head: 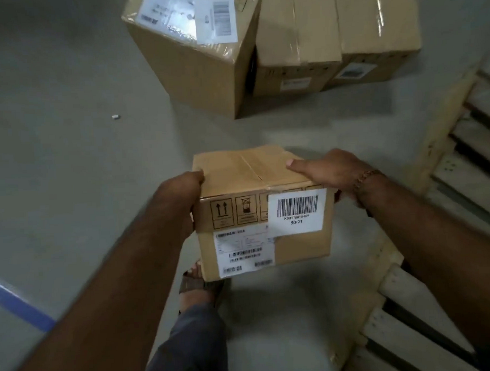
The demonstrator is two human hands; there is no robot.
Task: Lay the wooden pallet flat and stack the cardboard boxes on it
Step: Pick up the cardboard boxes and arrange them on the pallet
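Small brown cardboard box [262,209] with barcode labels held up above the grey floor [56,136], left hand [180,193] gripping its left side, right hand [325,171] clasping its right edge (thumb on top), pale wooden slatted pallet [442,139] flat at right, larger taped cardboard boxes [261,46] beyond.

A grey floor [70,136] fills most of the view, with a blue stripe [17,304] running across its lower left corner. A small white scrap [115,117] lies alone on the floor at the left. Below, a foot in a brown sandal [198,287] stands beneath a grey trouser leg [188,345].
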